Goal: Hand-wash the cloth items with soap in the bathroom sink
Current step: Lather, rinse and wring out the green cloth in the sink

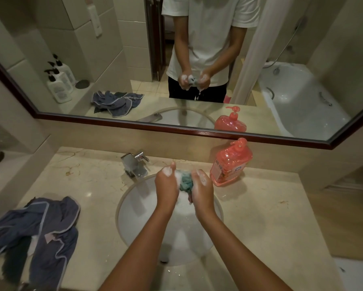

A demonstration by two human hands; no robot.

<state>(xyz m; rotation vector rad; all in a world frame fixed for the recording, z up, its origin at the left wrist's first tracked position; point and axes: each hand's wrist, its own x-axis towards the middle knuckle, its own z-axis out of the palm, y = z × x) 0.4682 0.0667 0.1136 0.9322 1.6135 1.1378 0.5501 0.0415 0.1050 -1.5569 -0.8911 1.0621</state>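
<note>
Teal cloth (185,181), sudsy, is gripped between left hand (167,185) and right hand (202,189) over the sink (134,206); pink soap bottle (231,164) at two o'clock.

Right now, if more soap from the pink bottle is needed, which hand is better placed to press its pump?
Probably the right hand: the pink soap bottle stands just beside it on the counter. The left hand is farther away, nearer the faucet. Both grip the soapy teal cloth.
</note>
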